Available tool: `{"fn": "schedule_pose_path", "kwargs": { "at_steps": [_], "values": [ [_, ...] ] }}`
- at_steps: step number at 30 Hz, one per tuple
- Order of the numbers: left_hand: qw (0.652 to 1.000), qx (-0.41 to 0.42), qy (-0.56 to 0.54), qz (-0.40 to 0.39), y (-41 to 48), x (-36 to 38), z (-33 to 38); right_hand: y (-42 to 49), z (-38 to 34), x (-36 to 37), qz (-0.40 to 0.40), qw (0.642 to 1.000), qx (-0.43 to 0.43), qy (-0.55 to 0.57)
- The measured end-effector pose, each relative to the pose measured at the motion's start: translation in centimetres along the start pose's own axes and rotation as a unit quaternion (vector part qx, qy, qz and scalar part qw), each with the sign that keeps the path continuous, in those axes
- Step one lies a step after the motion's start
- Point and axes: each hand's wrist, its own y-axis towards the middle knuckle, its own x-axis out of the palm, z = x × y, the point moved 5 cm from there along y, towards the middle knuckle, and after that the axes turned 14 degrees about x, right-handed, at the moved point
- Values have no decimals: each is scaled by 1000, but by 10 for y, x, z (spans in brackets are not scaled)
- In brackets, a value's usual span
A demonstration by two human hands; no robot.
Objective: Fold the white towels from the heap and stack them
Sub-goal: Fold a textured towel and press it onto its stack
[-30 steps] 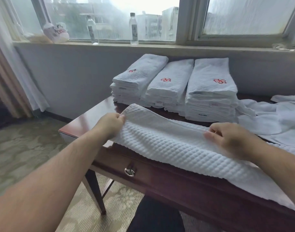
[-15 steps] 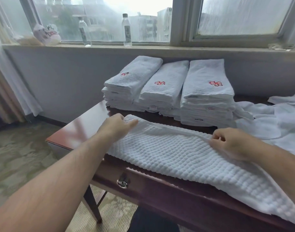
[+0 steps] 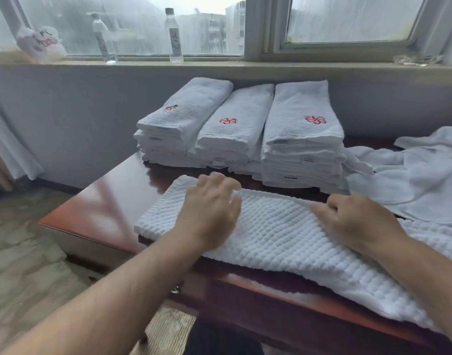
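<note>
Head camera is showing both hands down on the waffle towel (image 3: pixel 283 239), which is lying as a long doubled strip along the near edge of the table (image 3: pixel 104 201), its right end trailing off under the right forearm. The left hand (image 3: pixel 209 211) is no longer gripping the towel's left end as it was a second ago. Now it is lying flat, fingers spread and holding nothing, and it is sliding inward along the cloth, blurred with motion. The right hand (image 3: pixel 353 221) is keeping its fingers curled on the far edge of the strip, pinching it in place. So the lengthwise fold is looking laid and is getting smoothed, and I'm judging the crosswise folds are coming next. Just beyond the hands, three stacks of folded towels (image 3: pixel 301 139) are waiting. The unfolded heap (image 3: pixel 412 175) is sitting beyond and to the right of the right hand.
</note>
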Motion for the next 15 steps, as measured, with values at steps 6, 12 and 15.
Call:
{"fn": "schedule_pose_path", "kwargs": {
  "at_steps": [6,12,15],
  "values": [
    [978,146,-69,-131,-14,31,73,-22,46,-18,-26,1000,13,10],
    [954,231,-47,-185,-20,33,70,-10,54,-32,8,998,-32,50],
    [953,249,-35,-168,-18,22,67,0,55,-37,11,998,-41,45]
  ]
}}
